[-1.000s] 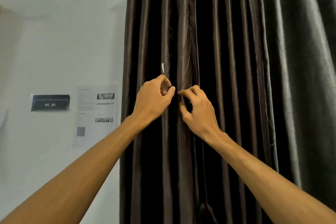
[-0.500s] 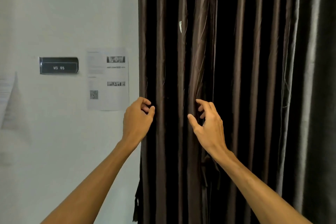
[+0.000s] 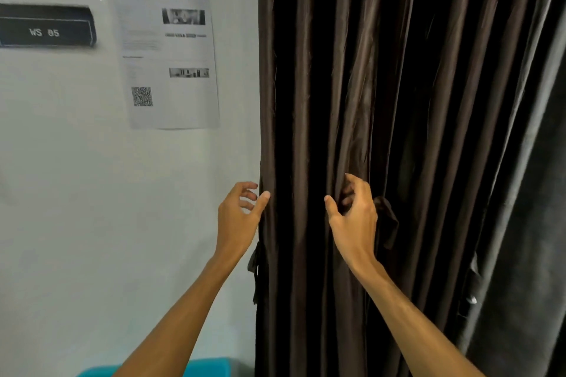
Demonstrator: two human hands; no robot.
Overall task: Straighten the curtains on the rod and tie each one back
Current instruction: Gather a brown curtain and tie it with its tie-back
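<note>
While the left hand (image 3: 240, 217) lay open, thumb touching the left edge of the brown curtain (image 3: 306, 70), the right hand (image 3: 352, 214) curled at a pleat further in, its grip impossible to judge; together they seemed to bracket the folds for gathering. A dark strap (image 3: 254, 266) dangled at that left edge, below the left hand, probably the tie.

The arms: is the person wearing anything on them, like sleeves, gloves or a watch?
Nothing visible. Left forearm and right forearm are bare to the frame's edge, no sleeves. The left hand and right hand have no gloves; no watch, bracelet or ring shows.
</note>
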